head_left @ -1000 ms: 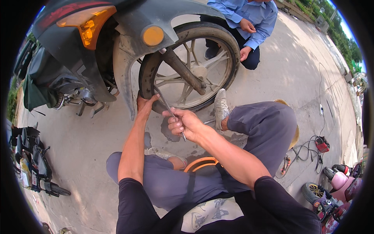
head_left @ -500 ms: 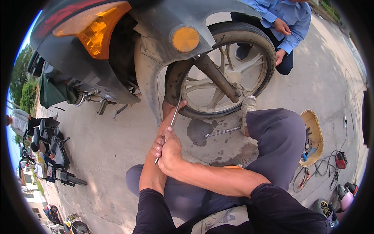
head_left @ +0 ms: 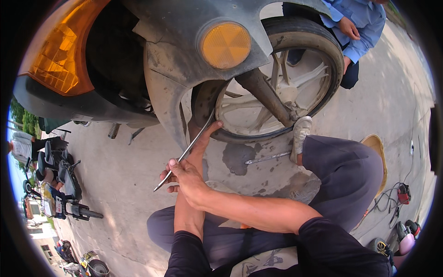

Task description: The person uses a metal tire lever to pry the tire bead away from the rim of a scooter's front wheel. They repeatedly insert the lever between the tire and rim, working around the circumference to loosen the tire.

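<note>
head view: my right hand [head_left: 185,179] clasps a metal bar [head_left: 191,147] slanting up to the inner edge of the front tyre [head_left: 203,104]; my left hand [head_left: 206,135] touches that tyre, fingers hidden, so i cannot tell its grip.

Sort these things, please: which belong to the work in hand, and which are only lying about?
In the work:
metal bar, in the right hand
front wheel, left hand at its tyre
perhaps the second bar on the ground

Probably lying about:
yellow basin
red device with cable
parked motorbikes
</note>
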`<state>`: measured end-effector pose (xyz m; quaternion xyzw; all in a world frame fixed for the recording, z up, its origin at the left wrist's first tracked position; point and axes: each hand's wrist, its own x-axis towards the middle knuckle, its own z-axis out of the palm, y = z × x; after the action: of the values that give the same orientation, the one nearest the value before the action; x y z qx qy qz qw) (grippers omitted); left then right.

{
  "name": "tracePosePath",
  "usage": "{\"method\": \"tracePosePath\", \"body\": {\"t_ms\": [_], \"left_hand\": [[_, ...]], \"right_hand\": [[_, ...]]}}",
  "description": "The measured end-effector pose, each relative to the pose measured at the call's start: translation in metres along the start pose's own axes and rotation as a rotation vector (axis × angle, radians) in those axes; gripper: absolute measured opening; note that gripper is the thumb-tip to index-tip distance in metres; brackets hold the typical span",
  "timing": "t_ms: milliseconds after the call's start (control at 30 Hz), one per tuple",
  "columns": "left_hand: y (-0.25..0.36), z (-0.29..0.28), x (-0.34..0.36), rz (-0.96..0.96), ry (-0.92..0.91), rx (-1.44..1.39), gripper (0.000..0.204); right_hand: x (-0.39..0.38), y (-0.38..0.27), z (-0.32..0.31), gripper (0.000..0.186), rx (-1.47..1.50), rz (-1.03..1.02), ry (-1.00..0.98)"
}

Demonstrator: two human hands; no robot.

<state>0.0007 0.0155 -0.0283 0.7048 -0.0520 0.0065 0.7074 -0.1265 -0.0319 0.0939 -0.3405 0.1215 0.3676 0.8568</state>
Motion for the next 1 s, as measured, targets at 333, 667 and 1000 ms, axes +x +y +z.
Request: {"method": "tracePosePath", "body": {"t_ms": [333, 667, 1000], "left_hand": [[-0.034, 0.003, -0.034, -0.085, 0.175, 0.158, 0.059], [0.054, 0.007, -0.16, -0.924, -1.212, 0.996, 0.041], [0.181, 0.06, -0.12, 0.233, 0.027, 0.914, 0.076]], "right_hand": [[0.021, 0.006, -0.039, 0.025, -0.092, 0.092, -0.075], [0.029, 0.005, -0.071, 0.025, -0.277, -0.01, -0.135], [0.064, 0.044, -0.099, 0.024, -0.151, -0.396, -0.41]]}}
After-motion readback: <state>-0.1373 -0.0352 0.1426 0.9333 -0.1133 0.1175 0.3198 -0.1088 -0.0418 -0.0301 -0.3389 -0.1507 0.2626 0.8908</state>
